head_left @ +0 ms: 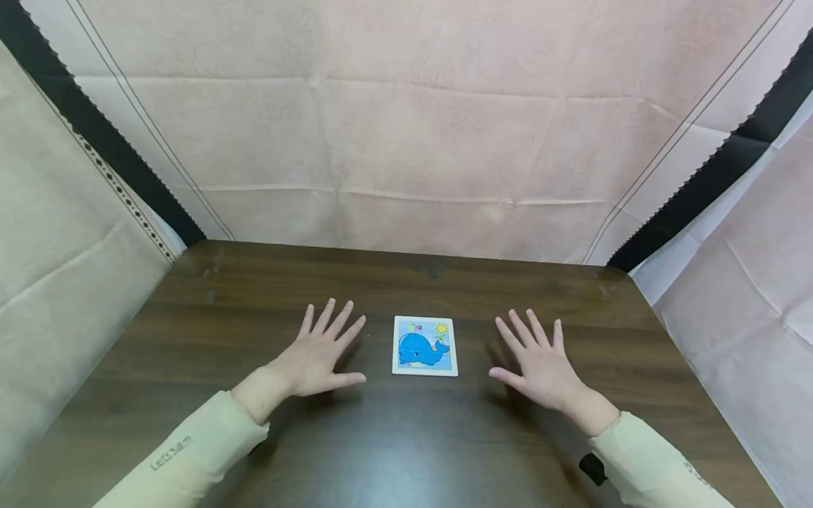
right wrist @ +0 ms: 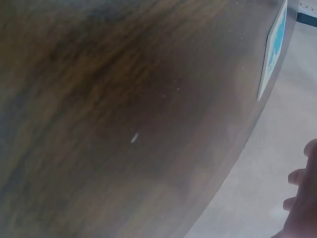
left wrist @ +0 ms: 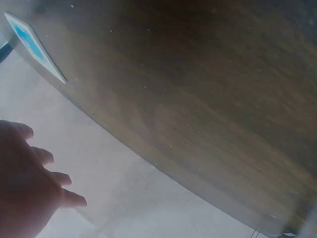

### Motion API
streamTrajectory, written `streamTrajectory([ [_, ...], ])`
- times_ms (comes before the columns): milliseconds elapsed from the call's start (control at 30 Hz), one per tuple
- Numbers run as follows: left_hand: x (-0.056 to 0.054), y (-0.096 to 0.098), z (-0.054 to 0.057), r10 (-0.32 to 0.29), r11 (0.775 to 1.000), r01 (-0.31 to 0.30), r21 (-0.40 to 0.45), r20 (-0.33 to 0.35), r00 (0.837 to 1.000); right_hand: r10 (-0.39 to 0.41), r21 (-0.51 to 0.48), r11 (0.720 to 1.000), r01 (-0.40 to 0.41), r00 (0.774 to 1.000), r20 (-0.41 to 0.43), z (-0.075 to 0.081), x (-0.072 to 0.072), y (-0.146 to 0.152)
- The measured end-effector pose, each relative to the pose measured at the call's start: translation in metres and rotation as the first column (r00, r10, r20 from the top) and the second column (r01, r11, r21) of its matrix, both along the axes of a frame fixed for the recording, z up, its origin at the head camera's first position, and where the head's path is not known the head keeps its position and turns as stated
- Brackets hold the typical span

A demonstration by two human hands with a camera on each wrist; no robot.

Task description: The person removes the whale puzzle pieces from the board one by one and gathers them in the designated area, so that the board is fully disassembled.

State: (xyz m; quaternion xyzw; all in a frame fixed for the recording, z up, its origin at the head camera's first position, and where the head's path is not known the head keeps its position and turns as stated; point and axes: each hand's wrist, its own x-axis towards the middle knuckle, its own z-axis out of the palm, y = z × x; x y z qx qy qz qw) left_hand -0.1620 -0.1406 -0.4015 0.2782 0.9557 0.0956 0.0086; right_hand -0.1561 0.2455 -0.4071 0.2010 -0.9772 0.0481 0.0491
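Note:
A square, white-bordered picture puzzle point(head_left: 425, 346) lies flat on the dark wooden table point(head_left: 406, 451), showing a blue whale and a yellow flower. To its left, my left hand point(head_left: 314, 360) is spread palm down, fingers straight and holding nothing. On the other side my right hand point(head_left: 540, 367) is spread the same way, thumb toward the puzzle, a gap between them. Both wrist views catch the puzzle at a steep slant: near the upper left corner in the left one, where the puzzle point(left wrist: 34, 47) looks narrow, and at the upper right in the right one.
Pale creased cloth point(head_left: 406, 141) hangs behind the table's far edge and down both sides. Black strips point(head_left: 114, 134) run diagonally along its corners. A small black object point(head_left: 593, 468) shows under the right sleeve cuff.

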Motion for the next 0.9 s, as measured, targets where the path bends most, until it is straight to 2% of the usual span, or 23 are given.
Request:
streamTrajectory([
  [267, -0.005, 0.008, -0.001, -0.046, 0.999, 0.046, 0.003, -0.020, 0.999, 0.026, -0.015, 1.000, -0.025, 0.999, 0.029, -0.003, -0.007, 0.001],
  [500, -0.007, 0.018, -0.005, -0.092, 0.995, 0.093, -0.023, 0.050, 0.994, 0.044, -0.012, 0.999, -0.044, 0.999, 0.030, -0.004, -0.013, 0.000],
  [767, -0.010, 0.031, -0.010, -0.164, 0.982, 0.169, -0.085, 0.052, 0.985, 0.039, -0.043, 0.998, -0.036, 0.997, 0.068, -0.003, -0.022, -0.013],
  [900, -0.011, 0.039, -0.011, -0.198, 0.972, 0.208, -0.108, 0.094, 0.976, 0.045, -0.072, 0.997, -0.039, 0.995, 0.087, -0.006, -0.028, -0.022],
])
